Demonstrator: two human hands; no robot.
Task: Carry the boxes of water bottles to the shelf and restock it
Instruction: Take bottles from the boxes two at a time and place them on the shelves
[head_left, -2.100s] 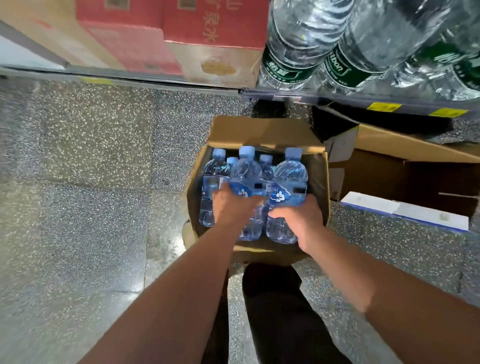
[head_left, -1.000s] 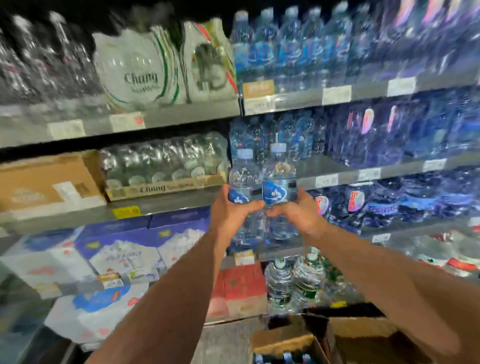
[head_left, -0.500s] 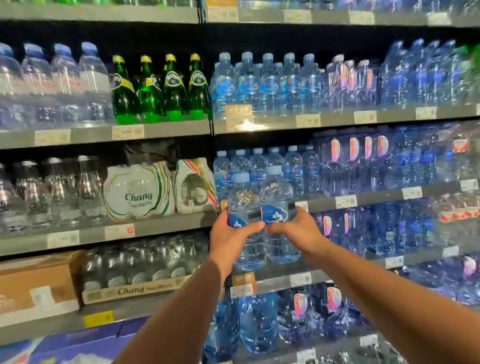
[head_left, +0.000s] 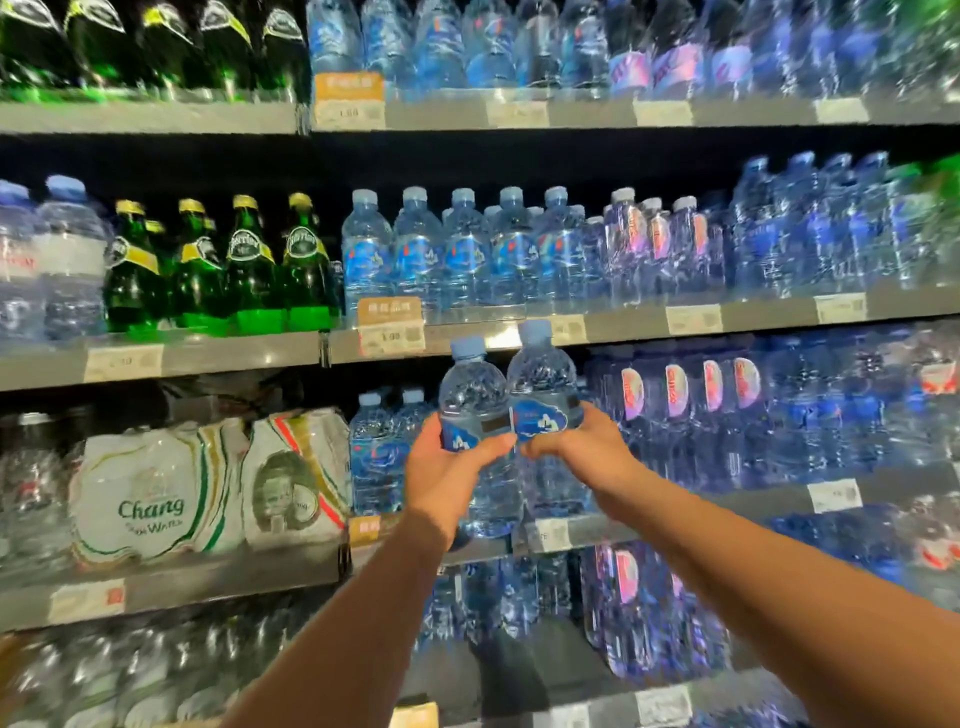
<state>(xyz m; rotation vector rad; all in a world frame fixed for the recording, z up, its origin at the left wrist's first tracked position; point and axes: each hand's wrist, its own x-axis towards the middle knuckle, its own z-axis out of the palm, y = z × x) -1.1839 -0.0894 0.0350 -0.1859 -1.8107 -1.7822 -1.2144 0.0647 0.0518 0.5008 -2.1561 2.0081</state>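
Since half a second ago the two bottles have risen a little and drifted right, and the view has tipped up so that another row shows along the top. The left hand (head_left: 447, 478) wraps the left bottle (head_left: 470, 387) at its blue label, thumb across the front and fingers curled behind. The right hand (head_left: 587, 452) grips the right bottle (head_left: 543, 374) the same way, thumb on the label. Both bottles are upright, side by side and touching, the right one slightly higher, its cap level with the front edge of the upper shelf (head_left: 769, 317). They are held in the air before the middle shelf (head_left: 779, 499), just right of the matching bottles (head_left: 379, 452) standing on it. Their bases hang near that shelf's front edge; whether they touch it I cannot tell. Green bottles (head_left: 249, 270) stand at upper left, white Chang packs (head_left: 156, 499) sit below them, and pink-labelled bottles (head_left: 675, 395) fill the middle shelf to the right.
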